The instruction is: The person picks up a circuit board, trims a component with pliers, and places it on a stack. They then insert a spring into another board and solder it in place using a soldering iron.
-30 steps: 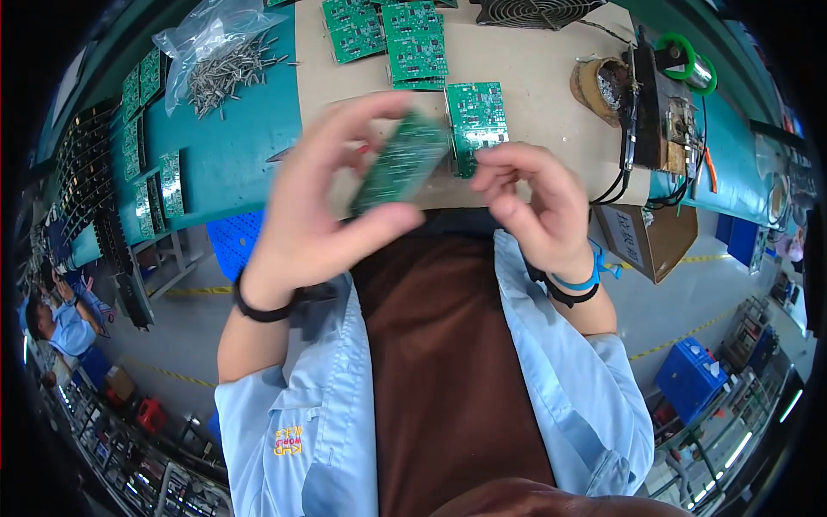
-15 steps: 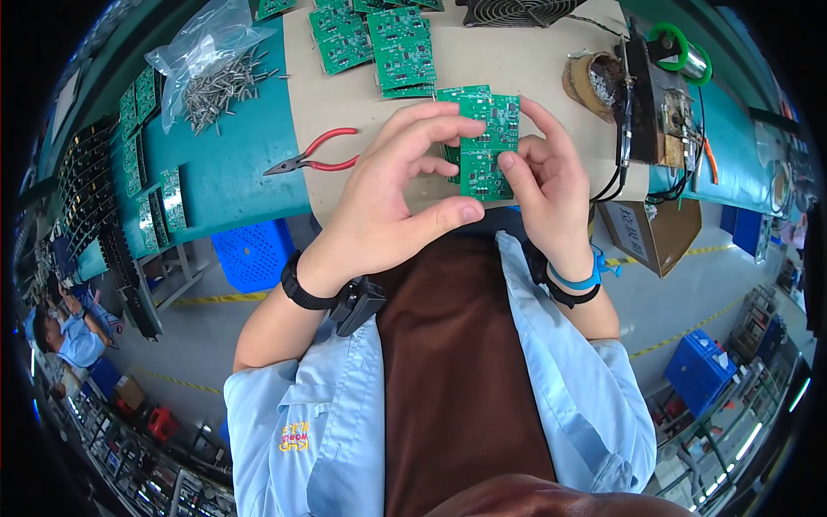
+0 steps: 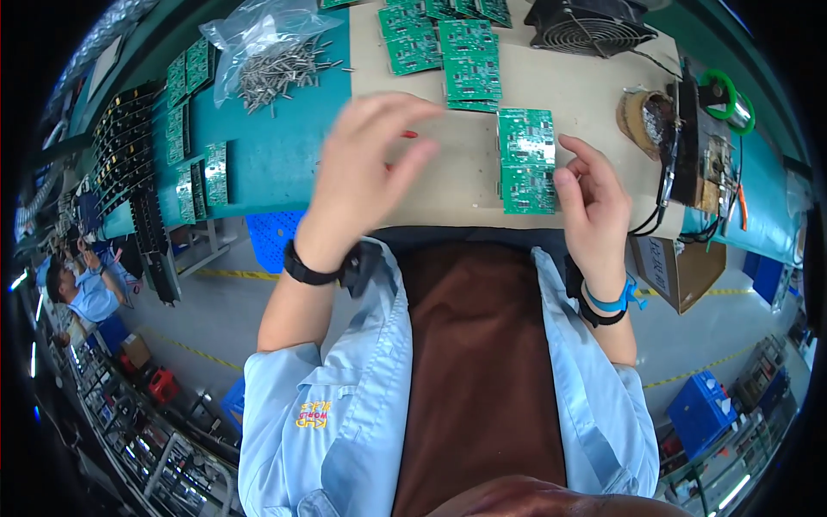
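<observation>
Green circuit boards [image 3: 528, 188], seemingly stacked, sit by the tan sheet's [image 3: 472, 168] near edge. Your right hand [image 3: 594, 188] is just beside their right side, loosely curled, empty; contact unclear. Your left hand [image 3: 363, 164], blurred, has thumb and fingers apart near a mostly hidden red-handled tool [image 3: 411, 134]. Likely lining up boards; next calls for steady edge contact.
</observation>
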Demonstrator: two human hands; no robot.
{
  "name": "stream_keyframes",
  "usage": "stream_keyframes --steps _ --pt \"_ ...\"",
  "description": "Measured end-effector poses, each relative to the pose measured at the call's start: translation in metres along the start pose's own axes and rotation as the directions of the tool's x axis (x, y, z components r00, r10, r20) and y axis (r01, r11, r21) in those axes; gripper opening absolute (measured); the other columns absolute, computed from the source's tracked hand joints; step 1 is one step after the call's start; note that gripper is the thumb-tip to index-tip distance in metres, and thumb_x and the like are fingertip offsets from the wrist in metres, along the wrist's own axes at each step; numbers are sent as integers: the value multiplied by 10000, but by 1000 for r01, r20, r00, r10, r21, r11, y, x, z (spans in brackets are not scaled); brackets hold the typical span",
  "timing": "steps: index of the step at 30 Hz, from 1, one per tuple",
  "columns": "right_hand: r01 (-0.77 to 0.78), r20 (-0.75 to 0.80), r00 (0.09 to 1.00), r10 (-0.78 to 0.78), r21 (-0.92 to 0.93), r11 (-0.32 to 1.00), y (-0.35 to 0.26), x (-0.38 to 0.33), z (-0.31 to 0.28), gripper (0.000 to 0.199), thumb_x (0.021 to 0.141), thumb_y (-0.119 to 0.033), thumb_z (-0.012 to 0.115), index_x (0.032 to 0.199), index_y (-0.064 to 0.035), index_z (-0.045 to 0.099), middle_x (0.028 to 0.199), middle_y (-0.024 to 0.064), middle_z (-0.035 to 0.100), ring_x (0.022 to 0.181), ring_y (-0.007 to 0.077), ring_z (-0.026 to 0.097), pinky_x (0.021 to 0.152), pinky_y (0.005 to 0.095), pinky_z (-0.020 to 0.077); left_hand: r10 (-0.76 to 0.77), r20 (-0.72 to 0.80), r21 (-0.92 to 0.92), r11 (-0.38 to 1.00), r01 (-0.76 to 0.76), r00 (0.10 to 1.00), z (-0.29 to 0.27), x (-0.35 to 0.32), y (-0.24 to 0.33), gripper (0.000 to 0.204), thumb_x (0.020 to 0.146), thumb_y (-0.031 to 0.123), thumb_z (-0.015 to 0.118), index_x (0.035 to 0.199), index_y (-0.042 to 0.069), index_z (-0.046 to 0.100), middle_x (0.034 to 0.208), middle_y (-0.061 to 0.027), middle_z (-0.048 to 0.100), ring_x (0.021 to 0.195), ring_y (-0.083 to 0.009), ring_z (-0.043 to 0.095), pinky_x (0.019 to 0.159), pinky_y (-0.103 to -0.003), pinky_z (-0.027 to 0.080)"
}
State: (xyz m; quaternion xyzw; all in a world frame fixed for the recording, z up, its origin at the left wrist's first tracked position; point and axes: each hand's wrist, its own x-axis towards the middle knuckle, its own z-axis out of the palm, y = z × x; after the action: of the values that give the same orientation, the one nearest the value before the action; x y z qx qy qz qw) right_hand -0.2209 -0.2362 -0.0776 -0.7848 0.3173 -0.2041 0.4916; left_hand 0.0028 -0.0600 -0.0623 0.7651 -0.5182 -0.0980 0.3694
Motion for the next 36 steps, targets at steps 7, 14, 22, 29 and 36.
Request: stream_keyframes --steps 7,14,22,29,36 --pt "64 -52 997 -61 56 996 6 -7 8 308 947 -25 671 1255 -22 654 888 29 579 656 79 494 593 234 420 28 -132 556 830 50 991 -36 20 -70 205 875 104 716 1079 113 739 988 -75 683 929 -268 657 763 -385 553" --pt "95 -104 991 -88 69 993 10 -15 0 294 955 -15 655 1249 -15 654 930 29 586 670 67 494 603 220 421 -24 -226 285 954 89 974 -50 22 -58 189 922 33 687 1102 79 717 980 -75 703 829 -210 683 725 -297 547" --pt "159 -33 987 -157 91 983 -23 -17 -22 242 982 -34 632 1217 5 669 926 29 617 750 72 546 673 213 447 -249 -200 -647 760 63 948 -40 3 24 85 989 3 633 1069 -23 622 1042 -120 713 834 -143 681 722 -269 559" --pt "335 109 927 -360 195 922 -37 -1 19 114 930 -132 711 1008 -66 659 921 97 664 817 299 675 702 374 543 -289 139 -753 590 290 947 9 -4 46 93 979 31 656 1026 -15 590 978 -137 706 828 -170 689 767 -285 563" --pt "405 -10 913 -407 119 907 -43 -4 11 102 921 -119 698 935 -64 613 843 88 616 755 297 648 639 397 507 -193 104 -835 515 191 976 19 -12 33 131 983 64 660 1058 10 566 989 -139 708 742 -126 604 720 -251 516"
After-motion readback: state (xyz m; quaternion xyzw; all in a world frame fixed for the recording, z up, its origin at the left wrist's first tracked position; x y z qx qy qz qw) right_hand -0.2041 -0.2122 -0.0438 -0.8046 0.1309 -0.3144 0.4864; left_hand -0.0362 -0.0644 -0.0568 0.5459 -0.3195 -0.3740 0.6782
